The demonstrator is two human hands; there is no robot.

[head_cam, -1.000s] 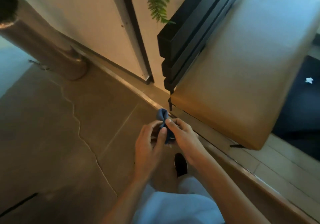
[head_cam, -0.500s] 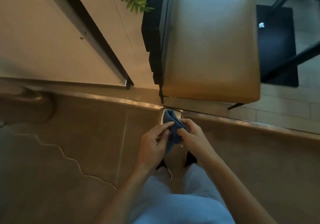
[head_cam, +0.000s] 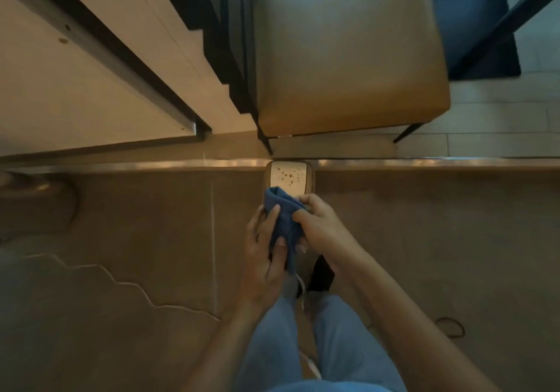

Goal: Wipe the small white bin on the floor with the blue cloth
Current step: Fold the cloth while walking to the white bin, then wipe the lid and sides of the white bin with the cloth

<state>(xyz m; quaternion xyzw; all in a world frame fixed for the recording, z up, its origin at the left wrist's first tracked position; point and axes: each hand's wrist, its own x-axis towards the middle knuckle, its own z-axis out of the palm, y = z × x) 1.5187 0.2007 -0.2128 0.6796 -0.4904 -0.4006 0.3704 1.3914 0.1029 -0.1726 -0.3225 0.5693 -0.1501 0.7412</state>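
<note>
Both hands are bunching the blue cloth (head_cam: 283, 225), left hand (head_cam: 266, 249) and right hand (head_cam: 318, 228) fingers curling around it, probably forming a wiping pad; the small white bin (head_cam: 289, 176) is sitting just beyond the fingertips

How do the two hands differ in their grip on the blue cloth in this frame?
The left hand lies along the cloth with its fingers fairly straight, pressing it from the side; the right hand curls its fingers over the cloth's top. The left hand sits lower and nearer the body, while the right hand reaches closer to the white bin. Both touch the bunched cloth, which is held above the bin, not yet on it.
</note>
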